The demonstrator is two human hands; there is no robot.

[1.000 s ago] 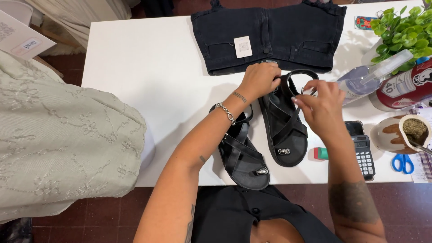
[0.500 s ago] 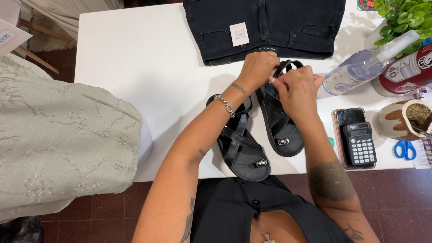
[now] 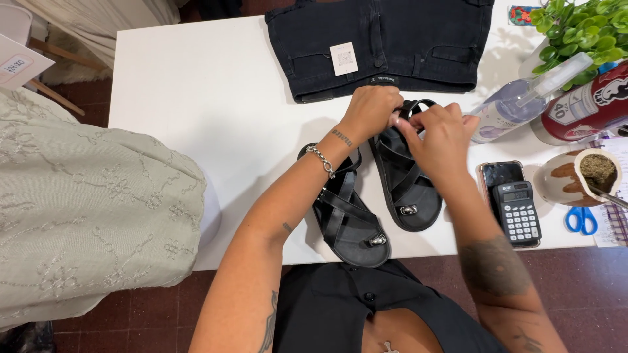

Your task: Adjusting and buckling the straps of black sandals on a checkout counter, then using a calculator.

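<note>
**Both hands close in on the sandal's heel strap**

Since the earlier frames the right hand has come across to meet the left hand at the back strap of the black strappy leather sandal, which lies on the white counter. Each grip pinches that strap. Its twin black sandal lies untouched just beside it.

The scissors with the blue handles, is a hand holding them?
No, the blue-handled scissors lie alone on the table's right edge, while both hands work at the back strap of the right-hand black sandal.
</note>
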